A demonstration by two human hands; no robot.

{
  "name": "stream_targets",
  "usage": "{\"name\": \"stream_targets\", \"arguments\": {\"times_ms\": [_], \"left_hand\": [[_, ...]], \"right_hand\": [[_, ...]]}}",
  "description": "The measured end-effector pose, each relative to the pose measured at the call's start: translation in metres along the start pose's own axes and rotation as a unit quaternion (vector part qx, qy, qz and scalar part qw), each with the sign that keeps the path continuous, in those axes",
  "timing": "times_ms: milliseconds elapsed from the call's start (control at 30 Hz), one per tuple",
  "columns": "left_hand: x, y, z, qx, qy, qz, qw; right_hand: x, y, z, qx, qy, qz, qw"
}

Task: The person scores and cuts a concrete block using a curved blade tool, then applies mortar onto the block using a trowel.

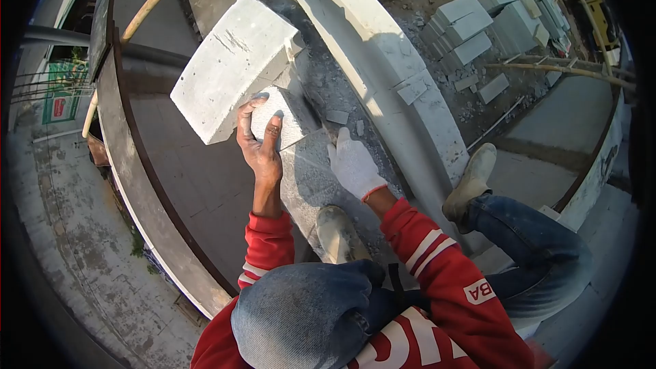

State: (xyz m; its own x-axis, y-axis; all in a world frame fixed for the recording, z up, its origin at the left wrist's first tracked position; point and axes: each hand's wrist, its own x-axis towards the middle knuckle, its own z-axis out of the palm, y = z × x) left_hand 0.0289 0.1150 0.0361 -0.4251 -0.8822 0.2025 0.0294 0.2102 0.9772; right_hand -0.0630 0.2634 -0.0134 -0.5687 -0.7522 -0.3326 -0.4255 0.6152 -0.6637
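Observation:
My left hand [263, 147], bare and dusty, grips a small cut piece of white aerated concrete block [279, 119] with thumb and fingers across its top. The piece rests on the narrow grey ledge, against a larger white aerated concrete block [232, 61]. My right hand [354, 165], in a white knit glove, is just right of the piece with its fingers curled in. A dark, thin edge shows between the glove and the piece's shaded side; what the right fingers hold is hidden.
Small chips [337, 117] and dust lie on the ledge. A pale concrete beam [410, 89] runs along the right, with my boot [471, 178] against it. Stacked blocks [465, 24] stand lower at the right. A bamboo pole [150, 7] leans at the left, beside a drop.

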Motion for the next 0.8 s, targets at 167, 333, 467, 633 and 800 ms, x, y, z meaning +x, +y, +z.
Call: {"name": "stream_targets", "arguments": {"times_ms": [167,333,467,633,800], "left_hand": [[-0.001,0.0,-0.003,-0.008,0.0,-0.016,1.0],[0.003,0.0,-0.005,0.029,-0.028,0.018,0.999],[-0.003,0.011,0.004,0.007,0.02,-0.054,0.998],[-0.061,0.009,-0.022,0.026,-0.087,-0.103,0.99],[-0.128,0.019,-0.021,-0.223,-0.025,-0.332,0.916]], "right_hand": [[-0.011,0.003,-0.017,-0.099,0.04,-0.136,0.985],[-0.006,-0.003,-0.008,0.05,0.125,-0.105,0.985],[-0.001,0.012,-0.003,-0.005,-0.005,-0.023,1.0],[-0.013,0.007,-0.035,0.164,0.036,-0.011,0.986],[-0.018,0.01,-0.052,0.296,0.016,0.025,0.955]]}}
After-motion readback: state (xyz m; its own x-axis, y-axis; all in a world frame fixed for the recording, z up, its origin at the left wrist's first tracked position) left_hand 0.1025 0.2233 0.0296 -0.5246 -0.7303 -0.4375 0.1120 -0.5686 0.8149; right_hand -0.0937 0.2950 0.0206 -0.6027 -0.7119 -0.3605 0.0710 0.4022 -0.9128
